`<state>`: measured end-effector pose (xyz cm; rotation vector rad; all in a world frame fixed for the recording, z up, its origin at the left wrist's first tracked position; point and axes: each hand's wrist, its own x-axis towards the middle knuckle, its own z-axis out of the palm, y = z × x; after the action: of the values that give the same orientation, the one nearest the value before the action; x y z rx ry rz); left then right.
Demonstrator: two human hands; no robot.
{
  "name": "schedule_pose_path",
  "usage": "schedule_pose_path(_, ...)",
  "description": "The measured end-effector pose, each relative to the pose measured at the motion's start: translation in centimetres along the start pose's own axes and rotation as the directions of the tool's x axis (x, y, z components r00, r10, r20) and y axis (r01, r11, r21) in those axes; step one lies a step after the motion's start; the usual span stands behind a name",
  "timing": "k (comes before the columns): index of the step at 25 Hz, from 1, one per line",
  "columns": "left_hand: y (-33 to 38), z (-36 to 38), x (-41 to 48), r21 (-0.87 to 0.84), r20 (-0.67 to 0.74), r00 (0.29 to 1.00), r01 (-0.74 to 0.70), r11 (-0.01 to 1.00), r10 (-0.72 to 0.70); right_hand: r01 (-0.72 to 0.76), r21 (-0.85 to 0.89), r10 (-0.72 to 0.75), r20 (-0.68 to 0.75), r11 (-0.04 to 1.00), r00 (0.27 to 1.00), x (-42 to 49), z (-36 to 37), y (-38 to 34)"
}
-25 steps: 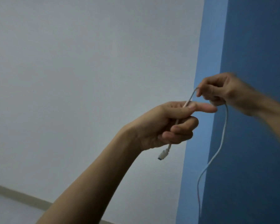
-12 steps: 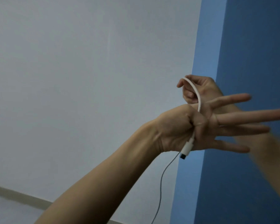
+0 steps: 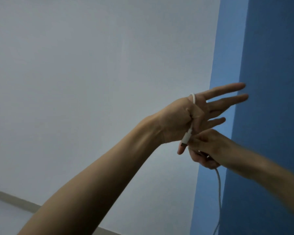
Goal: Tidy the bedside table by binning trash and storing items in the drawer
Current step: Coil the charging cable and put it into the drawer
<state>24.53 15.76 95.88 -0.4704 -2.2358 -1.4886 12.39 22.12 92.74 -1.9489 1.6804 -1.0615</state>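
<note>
Seen from the head camera, the left hand (image 3: 199, 114) is raised with its fingers spread straight and its thumb pinning the white cable (image 3: 187, 134) to the palm, plug end down. Just below it, the right hand (image 3: 209, 148) has its grip curled round the cable. The slack trails downward from there, so the right hand seems better placed to make the next wrap.

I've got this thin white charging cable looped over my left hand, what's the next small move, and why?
Probably carry the right hand up behind the spread fingers of the left hand, laying another turn. The left thumb pins the thin white charging cable near its plug, one pass already crosses the hand's top edge, and slack hangs below the right hand.
</note>
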Motion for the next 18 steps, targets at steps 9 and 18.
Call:
schedule_pose_path(9, -0.8, -2.1, -0.7, 0.066, -0.075, 0.987, 0.144, 0.987, -0.139, 0.126, -0.333, -0.119, 0.041, 0.934, 0.992, -4.8, 2.7, -1.8)
schedule_pose_path(18, -2.6, -0.5, -1.7, 0.113, 0.258, 0.946, 0.174, 0.978, -0.198, 0.374, -0.908, -0.697, 0.145, 0.188, 0.702, -5.0, -3.9, -6.4)
